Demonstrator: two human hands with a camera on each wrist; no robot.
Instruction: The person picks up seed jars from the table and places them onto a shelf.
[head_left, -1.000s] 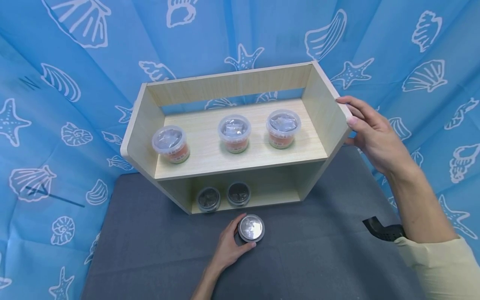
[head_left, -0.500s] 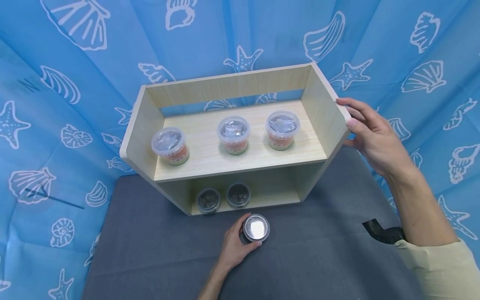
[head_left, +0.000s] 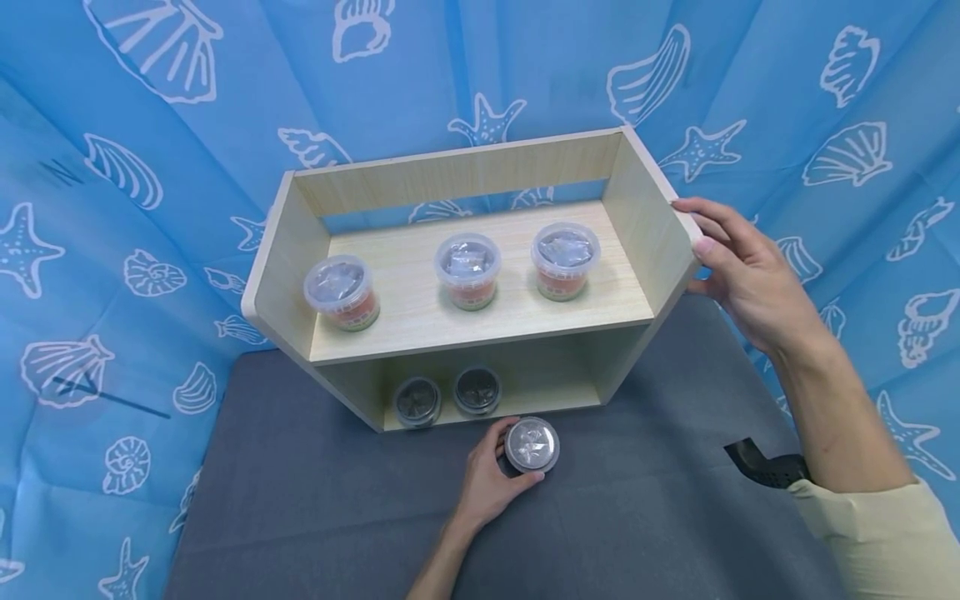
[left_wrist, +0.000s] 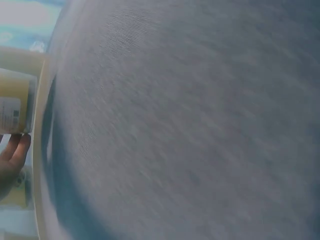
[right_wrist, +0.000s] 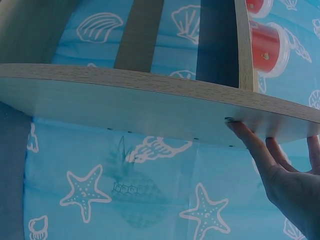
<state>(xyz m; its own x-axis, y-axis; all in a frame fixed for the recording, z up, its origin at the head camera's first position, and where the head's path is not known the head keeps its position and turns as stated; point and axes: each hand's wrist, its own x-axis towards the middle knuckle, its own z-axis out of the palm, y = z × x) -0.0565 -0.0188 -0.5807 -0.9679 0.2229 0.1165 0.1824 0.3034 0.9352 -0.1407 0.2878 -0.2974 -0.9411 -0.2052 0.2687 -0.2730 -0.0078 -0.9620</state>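
Note:
My left hand [head_left: 487,485] holds a round lidded tub [head_left: 532,444] by its side, fingers at the back and thumb in front, just before the lower compartment of a pale wooden shelf [head_left: 480,329]. In the left wrist view, a yellow tub [left_wrist: 14,102] with a label stands by the fingertips of the hand [left_wrist: 10,165]. My right hand [head_left: 757,279] grips the front edge of the shelf's right side panel; the right wrist view shows fingertips [right_wrist: 240,129] against the panel. Two dark-topped tubs, one at the left [head_left: 417,401] and one beside it [head_left: 477,389], stand in the lower compartment.
On the upper board stand three orange-filled tubs: left [head_left: 341,292], middle [head_left: 468,271] and right [head_left: 566,260]. A dark grey cloth [head_left: 300,500] covers the table. Behind hangs a blue shell-print curtain [head_left: 555,67]. A black strap-like piece [head_left: 768,467] shows by the right sleeve [head_left: 870,533].
My left hand has moved to the right and slightly toward the shelf with the tub. The right hand stays on the side panel; the other tubs have not moved.

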